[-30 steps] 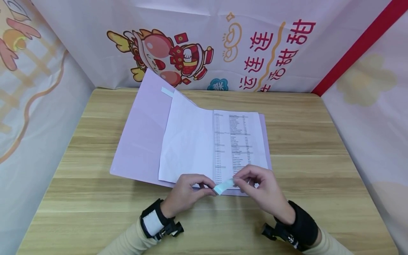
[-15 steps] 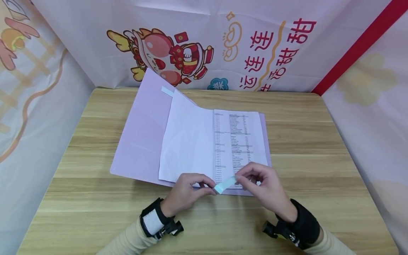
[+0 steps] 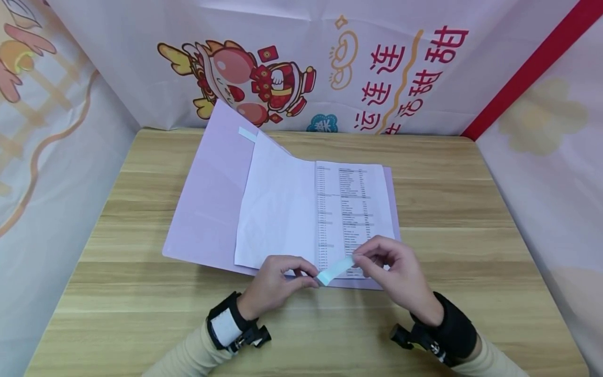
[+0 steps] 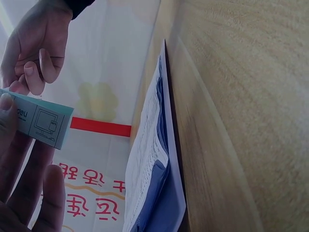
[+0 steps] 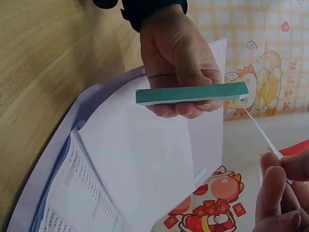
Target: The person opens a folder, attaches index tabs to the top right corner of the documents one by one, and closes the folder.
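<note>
My left hand (image 3: 278, 285) holds a small pad of green sticky notes (image 5: 193, 94) between thumb and fingers, above the front edge of an open purple folder (image 3: 202, 209). Printing with a small drawing shows on the pad's face in the left wrist view. My right hand (image 3: 393, 269) pinches the far end of a pale green sticky note (image 3: 336, 268) between thumb and index finger. That note slants up from the pad's end, stretched taut between the hands. Beneath them lie the folder's printed pages (image 3: 350, 209).
A light blue tab (image 3: 247, 134) sticks out from the turned-over white sheet (image 3: 278, 209) on the folder's left side. Around the folder spreads the wooden table (image 3: 452, 209). Printed cloth walls (image 3: 377, 63) enclose it at the back and sides.
My right hand has moved slightly to the right and away from me, and a longer stretch of the sticky note shows between the hands. My left hand has stayed almost still.
</note>
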The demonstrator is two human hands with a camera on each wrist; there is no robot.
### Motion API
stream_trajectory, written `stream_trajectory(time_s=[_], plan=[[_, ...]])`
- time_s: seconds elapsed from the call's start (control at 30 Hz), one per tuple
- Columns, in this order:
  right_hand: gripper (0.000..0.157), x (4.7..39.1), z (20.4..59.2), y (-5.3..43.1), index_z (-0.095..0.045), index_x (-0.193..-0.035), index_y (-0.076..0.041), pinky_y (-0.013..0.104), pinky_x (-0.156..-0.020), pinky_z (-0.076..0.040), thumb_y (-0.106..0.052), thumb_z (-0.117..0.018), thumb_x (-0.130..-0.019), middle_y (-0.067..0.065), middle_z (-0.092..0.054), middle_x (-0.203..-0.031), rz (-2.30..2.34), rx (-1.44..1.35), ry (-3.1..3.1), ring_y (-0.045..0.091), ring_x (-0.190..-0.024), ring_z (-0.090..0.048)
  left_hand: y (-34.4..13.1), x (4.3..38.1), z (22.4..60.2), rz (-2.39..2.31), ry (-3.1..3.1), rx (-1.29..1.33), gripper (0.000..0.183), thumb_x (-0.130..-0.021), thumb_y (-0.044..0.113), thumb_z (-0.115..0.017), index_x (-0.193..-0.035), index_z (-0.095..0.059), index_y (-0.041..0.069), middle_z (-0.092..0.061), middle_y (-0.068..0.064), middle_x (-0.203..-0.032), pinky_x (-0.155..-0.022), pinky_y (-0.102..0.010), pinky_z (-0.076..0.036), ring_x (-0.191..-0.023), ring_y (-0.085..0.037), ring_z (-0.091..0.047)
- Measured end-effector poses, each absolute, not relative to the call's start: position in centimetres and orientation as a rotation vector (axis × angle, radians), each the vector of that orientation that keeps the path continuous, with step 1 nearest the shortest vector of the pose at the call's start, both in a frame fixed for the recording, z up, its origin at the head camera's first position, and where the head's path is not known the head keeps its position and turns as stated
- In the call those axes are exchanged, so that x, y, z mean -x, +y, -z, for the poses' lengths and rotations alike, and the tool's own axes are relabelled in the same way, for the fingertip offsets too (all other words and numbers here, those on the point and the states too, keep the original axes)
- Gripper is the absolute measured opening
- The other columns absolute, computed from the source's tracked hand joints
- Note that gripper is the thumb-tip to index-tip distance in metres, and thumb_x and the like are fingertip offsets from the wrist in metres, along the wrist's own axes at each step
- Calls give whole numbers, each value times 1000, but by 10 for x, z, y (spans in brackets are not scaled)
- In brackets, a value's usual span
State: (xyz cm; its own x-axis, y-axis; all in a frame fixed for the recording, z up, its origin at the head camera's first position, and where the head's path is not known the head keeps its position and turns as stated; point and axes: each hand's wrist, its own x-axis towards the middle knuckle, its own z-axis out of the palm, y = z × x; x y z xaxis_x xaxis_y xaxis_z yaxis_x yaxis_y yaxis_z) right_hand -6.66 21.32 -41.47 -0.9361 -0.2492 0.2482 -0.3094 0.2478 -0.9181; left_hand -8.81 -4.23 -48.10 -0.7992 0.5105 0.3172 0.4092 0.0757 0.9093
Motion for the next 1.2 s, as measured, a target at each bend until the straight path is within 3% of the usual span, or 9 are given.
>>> stream_trajectory(time_s=[0.5,0.73,1.2], plan=[[18,68,416,214,-71,-94,-2,26,-43,-40,14,-66,-90,-1,-67,-76,-1852,-555,-2370,12,-59,-56,-42,88,480,-1826,2276,-910,11,-83,10,-82,-93,-78,10,-77,2,-90,-62,-28,-56,-74,-6,-66],[17,67,415,216,-71,-94,-3,25,-47,-43,12,-66,-92,6,-68,-79,-1837,-510,-2393,13,-61,-58,-43,88,478,-1785,2309,-884,11,-83,12,-82,-93,-78,12,-76,5,-91,-60,-28,-54,-73,-5,-65],[6,72,414,226,-69,-95,2,25,-55,-51,7,-65,-95,7,-71,-82,-1793,-375,-2439,16,-64,-61,-43,89,477,-1707,2319,-933,12,-85,14,-82,-96,-76,11,-75,4,-93,-72,-25,-57,-80,-4,-66]])
